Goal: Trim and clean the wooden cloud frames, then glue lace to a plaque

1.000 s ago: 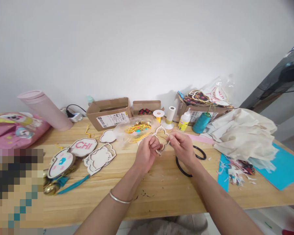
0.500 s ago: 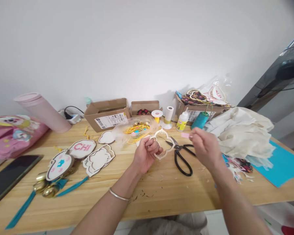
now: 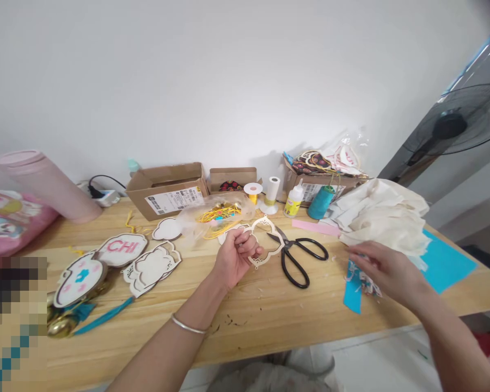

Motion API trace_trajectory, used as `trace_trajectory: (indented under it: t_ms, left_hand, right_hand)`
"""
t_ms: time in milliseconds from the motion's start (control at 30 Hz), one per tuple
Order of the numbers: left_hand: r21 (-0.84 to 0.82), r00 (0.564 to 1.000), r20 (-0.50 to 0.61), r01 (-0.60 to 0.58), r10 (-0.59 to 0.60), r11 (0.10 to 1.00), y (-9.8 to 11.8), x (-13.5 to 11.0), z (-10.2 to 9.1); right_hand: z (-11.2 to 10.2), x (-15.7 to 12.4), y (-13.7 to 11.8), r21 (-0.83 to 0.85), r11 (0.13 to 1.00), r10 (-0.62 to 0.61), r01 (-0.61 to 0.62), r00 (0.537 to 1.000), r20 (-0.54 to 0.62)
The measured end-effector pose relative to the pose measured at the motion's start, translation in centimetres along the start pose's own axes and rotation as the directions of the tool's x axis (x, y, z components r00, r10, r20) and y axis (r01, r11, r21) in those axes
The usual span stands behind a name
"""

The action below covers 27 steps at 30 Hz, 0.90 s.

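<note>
My left hand (image 3: 237, 256) is closed around the edge of a pale wooden cut-out frame (image 3: 278, 247) with a scalloped outline, held just above the table. Over at the right, my right hand (image 3: 386, 267) has its fingers bent down and closed on a small bunch of fabric scraps (image 3: 369, 286). A bright blue strip (image 3: 352, 296) sticks out below those fingers. Black-handled scissors (image 3: 296, 256) lie spread on the table between both hands. Beyond them lies a pink strip (image 3: 316, 227), near the glue bottle (image 3: 294, 200) and a teal thread cone (image 3: 321, 201).
Cream cloth (image 3: 381, 212) is heaped at the right, by a blue sheet (image 3: 451, 267). Cardboard boxes (image 3: 167, 190) stand along the wall. Left of my hand are wooden cut-outs (image 3: 151, 269), a round CHI piece (image 3: 122, 247) and gold bells (image 3: 63, 325). A fan (image 3: 449, 125) stands right.
The pink strip has left my right hand and lies on the table. That hand has moved right and towards me, onto the scraps. My left hand keeps the frame; the view has shifted right.
</note>
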State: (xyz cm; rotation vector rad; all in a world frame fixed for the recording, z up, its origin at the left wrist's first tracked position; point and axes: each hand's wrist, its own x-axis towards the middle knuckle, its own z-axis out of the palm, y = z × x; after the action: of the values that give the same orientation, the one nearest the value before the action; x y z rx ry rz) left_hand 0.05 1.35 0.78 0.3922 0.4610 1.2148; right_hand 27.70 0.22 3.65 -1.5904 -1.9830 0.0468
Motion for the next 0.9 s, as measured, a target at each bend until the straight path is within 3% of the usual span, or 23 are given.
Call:
trace_trajectory:
  t_ms: [100, 200, 300, 367, 467, 567, 767, 900]
  left_hand:
    - [0.002, 1.0, 0.022, 0.007, -0.007, 1.0, -0.1, 0.1, -0.2]
    - [0.026, 0.999, 0.035, -0.002, 0.001, 1.0, -0.2, 0.1, -0.3]
    - [0.107, 1.0, 0.03, -0.012, 0.009, 0.994, -0.1, 0.1, -0.4]
    - [0.223, 1.0, 0.002, -0.026, 0.026, 0.974, 0.0, 0.1, -0.5]
    - [0.442, 0.988, -0.043, -0.114, 0.148, 0.89, 0.1, 0.1, -0.5]
    - [0.593, 0.975, -0.037, -0.156, 0.221, 0.79, 0.1, 0.2, -0.6]
    - [0.604, 0.984, -0.065, -0.091, 0.163, 0.791, -0.2, 0.5, -0.9]
    - [0.588, 0.977, -0.098, -0.097, 0.19, 0.803, -0.4, 0.5, -0.6]
  right_hand:
    - [1.9, 2.3, -4.7, 0.412, 0.908, -0.098, 0.076, 0.995, 0.031]
    - [5.3, 4.4, -8.2, 0.684, 0.73, -0.088, 0.008, 0.993, 0.083]
    - [8.3, 5.7, -9.8, 0.819, 0.55, -0.079, -0.163, 0.966, 0.246]
    - [9.3, 6.0, -10.1, 0.827, 0.495, -0.054, -0.268, 0.94, 0.337]
    - [9.6, 6.0, -10.1, 0.814, 0.485, -0.006, -0.318, 0.93, 0.367]
    - [9.3, 5.5, -10.4, 0.817, 0.499, -0.001, -0.289, 0.943, 0.334]
    - [9.3, 4.7, -10.8, 0.83, 0.524, -0.041, -0.19, 0.968, 0.247]
    - [9.6, 4.4, -10.5, 0.854, 0.506, -0.089, -0.123, 0.977, 0.194]
